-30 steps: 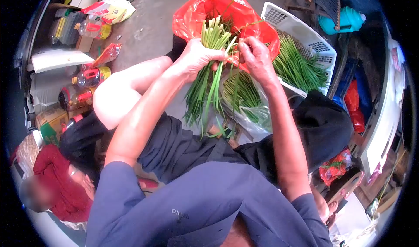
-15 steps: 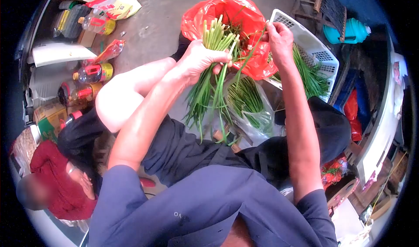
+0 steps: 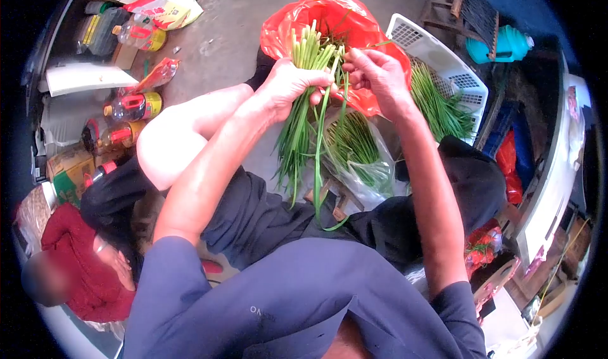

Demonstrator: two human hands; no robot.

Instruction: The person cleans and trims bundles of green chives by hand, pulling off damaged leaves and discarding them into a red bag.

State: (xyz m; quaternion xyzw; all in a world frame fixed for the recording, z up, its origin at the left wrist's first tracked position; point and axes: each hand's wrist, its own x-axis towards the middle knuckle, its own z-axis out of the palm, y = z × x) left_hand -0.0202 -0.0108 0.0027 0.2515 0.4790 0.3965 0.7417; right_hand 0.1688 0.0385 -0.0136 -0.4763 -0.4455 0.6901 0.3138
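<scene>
My left hand [image 3: 294,83] is wrapped round a bunch of garlic chives [image 3: 292,140], pale cut ends up and long green leaves hanging toward my lap. Beside those stems, my right hand [image 3: 380,80] is closed in a pinch at a single chive; its fingertips are close to my left thumb. Just behind both hands is a red plastic bag [image 3: 285,26], its mouth spread wide, with green scraps inside. Below my right hand, more chives [image 3: 351,137] lie in a clear plastic bag [image 3: 373,185].
A white slotted basket [image 3: 453,61] with loose chives stands at the right. Further right is a turquoise jug [image 3: 510,44] near a wooden chair [image 3: 465,7]. Several bottles [image 3: 136,105] line the left. A person in a red sweater [image 3: 95,270] sits at the lower left.
My right hand has come left and down, from the basket's near corner to beside the bunch. The bunch stays in my left hand, and one long leaf now hangs lower from it.
</scene>
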